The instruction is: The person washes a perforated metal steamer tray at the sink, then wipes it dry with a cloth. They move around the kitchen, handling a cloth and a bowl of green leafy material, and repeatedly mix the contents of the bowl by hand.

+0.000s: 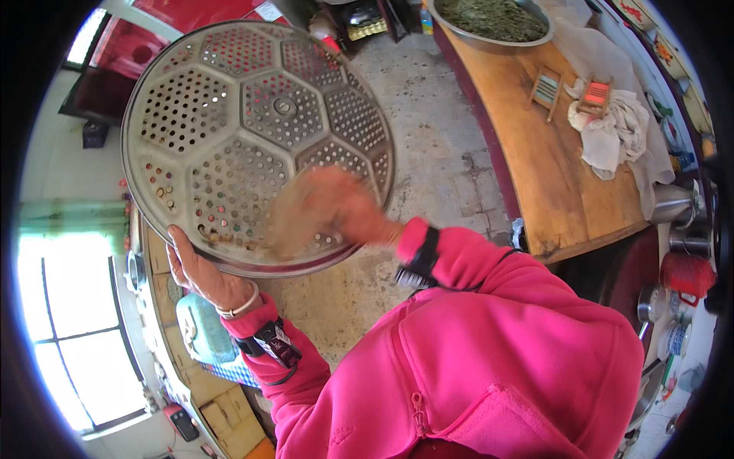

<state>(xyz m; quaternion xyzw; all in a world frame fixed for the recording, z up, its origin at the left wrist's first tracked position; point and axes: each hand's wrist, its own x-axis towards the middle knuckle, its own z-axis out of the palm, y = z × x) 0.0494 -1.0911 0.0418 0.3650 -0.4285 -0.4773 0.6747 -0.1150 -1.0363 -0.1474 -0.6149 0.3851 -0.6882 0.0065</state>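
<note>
A large round metal steamer tray [264, 141], pierced with holes in hexagonal panels, is tilted up in front of me. My left hand [205, 274] grips its lower left rim, fingers spread along the edge. Over the lower part of the tray, my right hand [348, 208] is smeared by motion. It holds a tan, brush-like thing [289, 226] against or just above the holed surface; its exact kind is too blurred to make out. Brownish bits [214, 237] lie near the tray's lower edge.
To the right stands a wooden table [550, 183] bearing a metal basin of dried green leaves [497, 19], a crumpled white cloth [615, 134] and two small wooden-framed things [547, 92]. A counter with a pale green container [206, 329] is at lower left, near a window [84, 329].
</note>
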